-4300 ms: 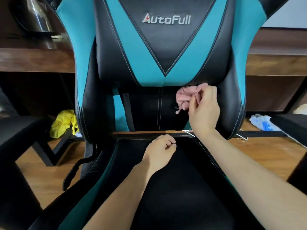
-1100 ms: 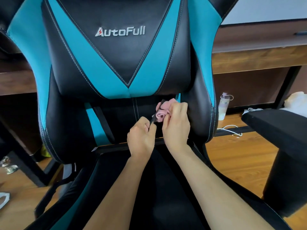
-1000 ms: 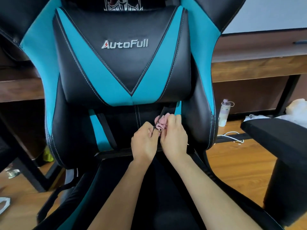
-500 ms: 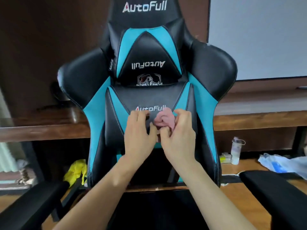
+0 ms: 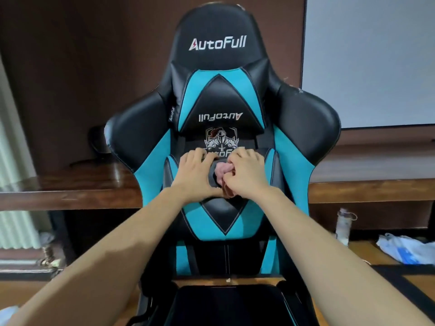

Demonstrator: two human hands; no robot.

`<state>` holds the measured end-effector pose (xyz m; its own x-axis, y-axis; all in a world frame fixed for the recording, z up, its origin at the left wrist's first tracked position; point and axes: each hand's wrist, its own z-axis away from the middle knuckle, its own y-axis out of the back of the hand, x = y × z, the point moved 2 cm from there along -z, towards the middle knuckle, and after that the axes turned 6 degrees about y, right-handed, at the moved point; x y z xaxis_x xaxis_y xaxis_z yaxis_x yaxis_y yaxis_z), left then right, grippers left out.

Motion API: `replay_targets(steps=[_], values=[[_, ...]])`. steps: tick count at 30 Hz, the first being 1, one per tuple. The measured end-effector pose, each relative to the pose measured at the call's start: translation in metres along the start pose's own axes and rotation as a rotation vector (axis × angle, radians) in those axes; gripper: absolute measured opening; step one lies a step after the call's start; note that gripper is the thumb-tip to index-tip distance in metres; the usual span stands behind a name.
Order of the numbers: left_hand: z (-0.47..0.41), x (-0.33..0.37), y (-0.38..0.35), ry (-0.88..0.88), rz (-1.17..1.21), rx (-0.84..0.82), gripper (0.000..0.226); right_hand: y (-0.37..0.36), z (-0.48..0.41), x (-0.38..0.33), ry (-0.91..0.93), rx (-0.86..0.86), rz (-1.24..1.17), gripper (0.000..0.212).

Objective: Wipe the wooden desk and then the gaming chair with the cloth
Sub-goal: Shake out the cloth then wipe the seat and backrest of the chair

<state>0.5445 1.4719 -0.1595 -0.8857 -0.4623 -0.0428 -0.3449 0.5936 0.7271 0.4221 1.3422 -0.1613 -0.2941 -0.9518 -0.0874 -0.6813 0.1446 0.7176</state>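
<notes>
Head view. Clerk: Item one?
Checker: Black-and-teal padded gaming chair [image 5: 306,128], upright before the brown wooden desk [image 5: 94,187].
Clerk: The cloth?
Checker: Crumpled pink cloth [image 5: 222,174], against the chair's black-and-teal lumbar cushion [image 5: 226,215], between both hands.
Clerk: Hands?
Checker: Right hand [image 5: 247,176], fingers curled, grips the cloth. Left hand [image 5: 195,176] holds nothing, fingers laid over the cushion's top edge, thumb towards the cloth.
Clerk: Sundries?
Checker: Clear plastic bottle [image 5: 342,228] and white plastic bag [image 5: 404,251], low on the right by the desk.
</notes>
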Motion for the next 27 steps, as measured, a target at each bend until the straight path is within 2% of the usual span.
replay_targets(steps=[2, 4, 6, 10, 12, 15, 17, 19, 21, 22, 24, 27], values=[[0.024, 0.005, -0.023, 0.000, 0.016, 0.053, 0.105, -0.027, 0.024, -0.002, 0.034, 0.070, 0.019, 0.034], [0.048, 0.011, -0.044, 0.006, 0.045, 0.099, 0.089, -0.047, 0.048, -0.006, 0.025, 0.120, 0.031, 0.030], [0.080, 0.015, -0.070, -0.018, 0.087, 0.093, 0.081, -0.068, 0.080, -0.006, -0.024, 0.088, 0.036, 0.031], [0.154, 0.030, -0.129, -0.095, -0.065, -0.109, 0.101, -0.117, 0.166, -0.008, -0.040, -0.171, 0.069, 0.040], [0.154, 0.031, -0.132, -0.043, -0.107, -0.187, 0.108, -0.120, 0.173, -0.007, -0.040, -0.188, 0.060, 0.040], [0.123, 0.027, -0.095, -0.005, 0.028, -0.207, 0.090, -0.087, 0.143, -0.006, -0.027, -0.151, -0.010, 0.034], [0.091, 0.022, -0.047, 0.000, 0.182, 0.009, 0.071, -0.047, 0.114, -0.010, -0.010, 0.020, -0.132, 0.028], [0.053, 0.014, 0.008, 0.016, 0.220, 0.333, 0.058, 0.001, 0.083, -0.019, 0.040, 0.290, -0.177, 0.027], [0.012, 0.004, 0.065, 0.091, 0.218, 0.581, 0.056, 0.050, 0.048, -0.036, 0.110, 0.516, -0.193, 0.039], [-0.008, 0.000, 0.091, 0.142, 0.215, 0.653, 0.061, 0.074, 0.027, -0.046, 0.134, 0.589, -0.199, 0.045], [-0.043, -0.006, 0.129, 0.254, 0.229, 0.664, 0.083, 0.112, -0.012, -0.056, 0.117, 0.683, -0.244, 0.044], [-0.079, -0.022, 0.156, 0.430, 0.232, 0.490, 0.123, 0.139, -0.060, -0.056, 0.019, 0.821, -0.285, 0.025]])
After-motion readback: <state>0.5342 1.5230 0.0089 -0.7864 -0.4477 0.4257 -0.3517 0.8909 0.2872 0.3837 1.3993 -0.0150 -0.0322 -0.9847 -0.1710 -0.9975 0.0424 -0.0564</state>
